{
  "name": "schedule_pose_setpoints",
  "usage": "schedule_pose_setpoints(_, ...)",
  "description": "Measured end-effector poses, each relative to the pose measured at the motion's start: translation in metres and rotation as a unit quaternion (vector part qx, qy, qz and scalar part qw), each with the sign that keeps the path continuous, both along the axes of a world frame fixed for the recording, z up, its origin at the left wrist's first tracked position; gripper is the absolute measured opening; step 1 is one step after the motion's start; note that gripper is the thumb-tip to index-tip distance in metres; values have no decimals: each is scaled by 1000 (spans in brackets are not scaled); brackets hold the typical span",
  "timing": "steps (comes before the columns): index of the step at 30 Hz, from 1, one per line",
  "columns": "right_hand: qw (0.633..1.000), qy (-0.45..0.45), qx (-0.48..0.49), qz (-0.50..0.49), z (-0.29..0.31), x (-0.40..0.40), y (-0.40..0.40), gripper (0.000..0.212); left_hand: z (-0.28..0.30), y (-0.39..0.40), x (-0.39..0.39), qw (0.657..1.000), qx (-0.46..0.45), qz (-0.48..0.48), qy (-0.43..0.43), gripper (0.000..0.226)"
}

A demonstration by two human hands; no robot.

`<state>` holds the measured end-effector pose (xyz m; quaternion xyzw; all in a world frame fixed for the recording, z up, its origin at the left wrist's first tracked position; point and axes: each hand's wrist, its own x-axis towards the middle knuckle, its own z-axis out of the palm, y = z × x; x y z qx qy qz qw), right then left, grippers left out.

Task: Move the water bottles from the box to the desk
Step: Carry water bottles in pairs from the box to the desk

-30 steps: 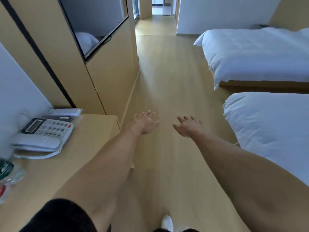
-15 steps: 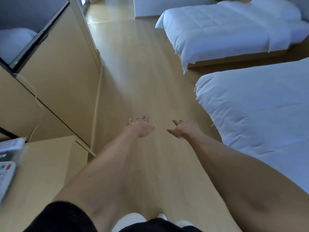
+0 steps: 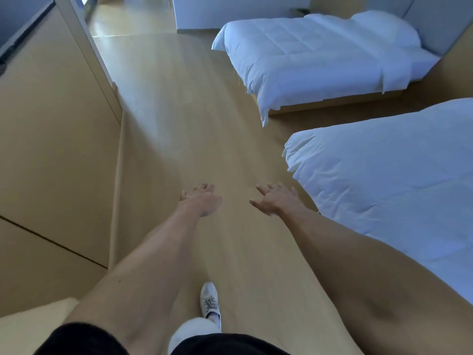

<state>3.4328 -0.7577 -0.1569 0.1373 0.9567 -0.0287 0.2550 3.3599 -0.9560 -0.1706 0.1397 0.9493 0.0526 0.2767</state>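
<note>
Both my arms reach forward over the wooden floor. My left hand point(image 3: 201, 199) hangs with relaxed fingers and holds nothing. My right hand point(image 3: 275, 199) is level with it, fingers spread and empty. Only a corner of the light wooden desk point(image 3: 33, 316) shows at the bottom left, beside my left upper arm. No water bottle and no box are in view.
A wooden wall panel point(image 3: 56, 149) runs along the left with a dark screen point(image 3: 18, 24) at the top corner. Two white beds stand on the right, one near point(image 3: 384, 180) and one farther point(image 3: 320, 55). My foot in a white shoe point(image 3: 210, 301) steps on the floor point(image 3: 192, 124).
The view has swung right, away from the desk. The phone and the bottles on the desk have left the frame, and more of the beds shows. Both hands stay empty and extended.
</note>
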Motion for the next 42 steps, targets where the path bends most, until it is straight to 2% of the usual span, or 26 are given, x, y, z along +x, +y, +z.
schedule_pose_setpoints(8, 999, 20, 10, 34, 23, -154, -44, 67, 16, -38, -145, 1000, 5, 22, 8, 62)
schedule_pose_setpoints(16, 999, 16, 4, 27, 24, -259, -36, 64, 16, -23, -244, 1000, 14, 17, -6, 61)
schedule_pose_setpoints(22, 999, 11, -18, 25, 4, -349, -7, 67, 6, 2, -328, 1000, 0, 16, -6, 62)
schedule_pose_setpoints(27, 998, 22, -41, 37, -6, -455, 24, 66, 5, 30, -419, 999, -8, 40, 0, 60)
schedule_pose_setpoints(35, 997, 20, -43, 65, 11, -613, 81, 64, 26, 75, -571, 995, -7, 96, 3, 60)
schedule_pose_setpoints(42, 995, 9, -32, 90, 11, -716, 103, 65, 27, 99, -670, 994, 1, 112, 9, 62)
